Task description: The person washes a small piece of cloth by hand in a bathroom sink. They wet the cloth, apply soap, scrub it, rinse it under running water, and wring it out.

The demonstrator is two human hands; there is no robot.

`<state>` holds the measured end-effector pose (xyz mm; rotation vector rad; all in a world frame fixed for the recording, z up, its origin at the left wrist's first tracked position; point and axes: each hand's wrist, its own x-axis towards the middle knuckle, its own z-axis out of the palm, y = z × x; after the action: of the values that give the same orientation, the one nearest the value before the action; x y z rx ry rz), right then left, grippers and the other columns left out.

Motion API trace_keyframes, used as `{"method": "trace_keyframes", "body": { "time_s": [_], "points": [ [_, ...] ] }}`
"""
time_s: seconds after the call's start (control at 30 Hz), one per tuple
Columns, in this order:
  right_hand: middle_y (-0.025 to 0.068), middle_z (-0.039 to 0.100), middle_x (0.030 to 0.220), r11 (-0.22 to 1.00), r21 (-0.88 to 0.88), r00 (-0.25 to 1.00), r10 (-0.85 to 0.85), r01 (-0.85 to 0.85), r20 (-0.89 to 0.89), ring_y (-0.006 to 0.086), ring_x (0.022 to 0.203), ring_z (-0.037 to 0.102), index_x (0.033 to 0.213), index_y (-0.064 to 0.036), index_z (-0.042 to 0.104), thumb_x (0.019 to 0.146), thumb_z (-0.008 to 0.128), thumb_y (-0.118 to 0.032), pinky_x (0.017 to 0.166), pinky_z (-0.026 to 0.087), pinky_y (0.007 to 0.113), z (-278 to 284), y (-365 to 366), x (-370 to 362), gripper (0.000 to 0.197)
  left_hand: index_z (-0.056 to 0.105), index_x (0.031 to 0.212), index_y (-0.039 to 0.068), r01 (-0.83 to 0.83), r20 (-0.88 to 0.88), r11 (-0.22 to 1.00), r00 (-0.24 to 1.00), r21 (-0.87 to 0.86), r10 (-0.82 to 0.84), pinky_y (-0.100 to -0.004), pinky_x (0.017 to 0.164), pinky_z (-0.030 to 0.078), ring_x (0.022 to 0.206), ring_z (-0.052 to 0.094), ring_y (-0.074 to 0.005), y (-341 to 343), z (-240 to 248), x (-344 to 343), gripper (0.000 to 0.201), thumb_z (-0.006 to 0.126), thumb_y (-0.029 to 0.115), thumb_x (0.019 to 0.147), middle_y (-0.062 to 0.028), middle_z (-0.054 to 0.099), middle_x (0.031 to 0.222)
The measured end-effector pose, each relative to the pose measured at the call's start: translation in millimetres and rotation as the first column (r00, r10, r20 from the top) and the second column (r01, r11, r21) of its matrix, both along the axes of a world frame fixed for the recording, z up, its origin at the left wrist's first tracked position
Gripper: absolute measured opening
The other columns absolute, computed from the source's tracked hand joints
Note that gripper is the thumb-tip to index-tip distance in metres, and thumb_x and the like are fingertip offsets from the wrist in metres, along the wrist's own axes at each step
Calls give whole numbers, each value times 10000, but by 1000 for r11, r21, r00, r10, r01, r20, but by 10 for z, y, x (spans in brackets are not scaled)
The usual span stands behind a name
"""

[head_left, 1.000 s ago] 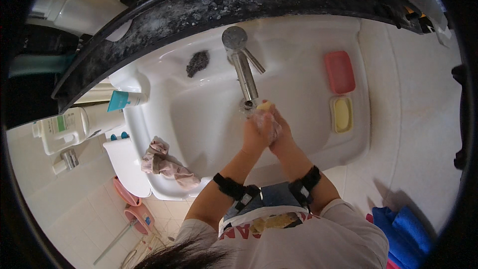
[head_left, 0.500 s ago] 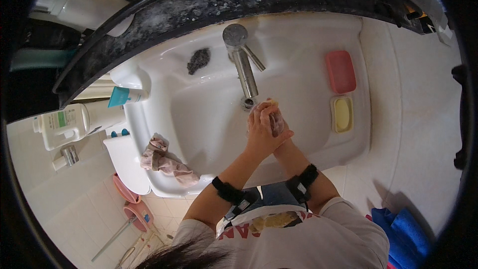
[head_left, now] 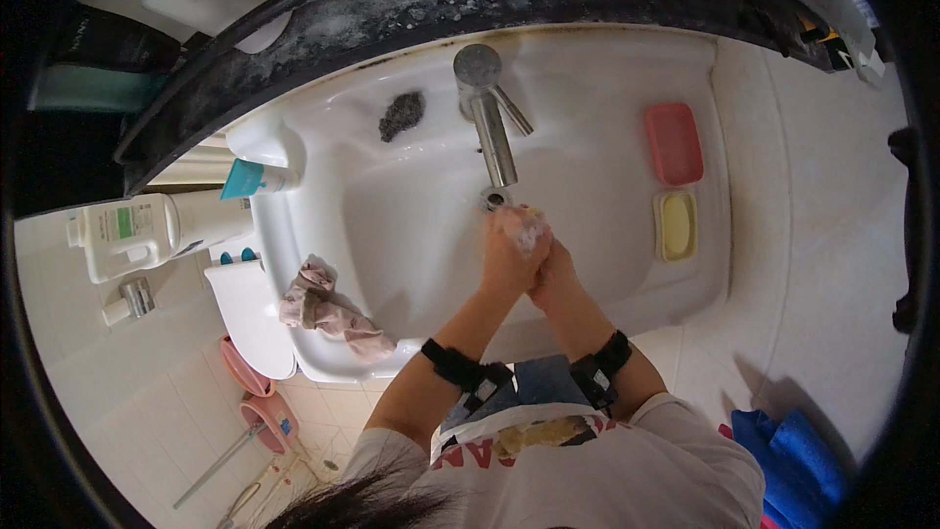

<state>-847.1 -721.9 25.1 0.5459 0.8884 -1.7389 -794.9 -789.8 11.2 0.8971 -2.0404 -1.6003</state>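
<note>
My left hand (head_left: 511, 253) and my right hand (head_left: 555, 270) are clasped together over the basin of the white washbasin (head_left: 401, 235), just in front of the tap's spout. White lather (head_left: 529, 235) coats the fingers. The left hand wraps over the right, whose fingers are mostly hidden beneath it. Whether anything small lies between the palms cannot be seen. Behind them stands the metal tap (head_left: 494, 142), its lever angled to the right; no running water shows. The drain (head_left: 494, 199) lies just beyond my fingertips.
On the right rim sit a pink soap box (head_left: 674, 144) and a dish with yellow soap (head_left: 678, 226). A crumpled pinkish cloth (head_left: 333, 313) drapes the left rim, with a teal-capped tube (head_left: 257, 179) farther back. A dark shelf edge (head_left: 421, 20) spans behind the tap.
My hands have rotated and drawn tighter together; the left fingers, earlier spread over the right hand with the thumb out, now fold around it. The whole view has shifted slightly.
</note>
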Motion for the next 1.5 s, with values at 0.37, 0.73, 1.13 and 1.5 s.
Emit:
{"method": "trace_keyframes", "body": {
  "time_s": [0.37, 0.73, 1.13, 1.5],
  "points": [
    [49, 515, 1155, 979, -201, 993, -65, 44, -99, 182, 1012, 560, 1272, -139, 387, 929, 449, -401, 781, 524, 278, -35, -28, -103, 436, 467, 1084, 21, -78, -38, 905, 994, 419, 103, -377, 954, 355, 1096, 420, -239, -211, 229, 25, 405, 665, 218, 791, -145, 443, 1149],
    [49, 553, 1095, 959, -260, 993, 100, -114, -64, 159, 913, 559, 1224, -147, 459, 928, 447, -437, 753, 497, 291, 52, -70, -75, 414, 555, 935, 31, 59, 102, 998, 993, -37, -55, -342, 666, 484, 819, 587, -190, 0, 157, 161, 346, 669, 324, 791, -115, 596, 884],
    [27, 540, 1176, 963, -266, 981, 99, -51, 167, 159, 1023, 559, 1233, -154, 474, 937, 465, -319, 790, 513, 297, -98, -23, 18, 339, 480, 1072, 36, 69, 48, 842, 998, -535, -51, -347, 754, 432, 912, 512, -271, -28, 78, 139, 397, 633, 278, 797, -148, 511, 1014],
    [32, 536, 1148, 964, -220, 978, 177, -150, 112, 178, 992, 561, 1256, -99, 423, 955, 395, -389, 830, 490, 315, -25, -350, -218, 419, 540, 952, -20, -207, -92, 853, 955, 479, 283, -299, 541, 461, 541, 544, -185, -590, 1004, -141, 254, 542, 217, 861, -61, 587, 742]
  ]
}}
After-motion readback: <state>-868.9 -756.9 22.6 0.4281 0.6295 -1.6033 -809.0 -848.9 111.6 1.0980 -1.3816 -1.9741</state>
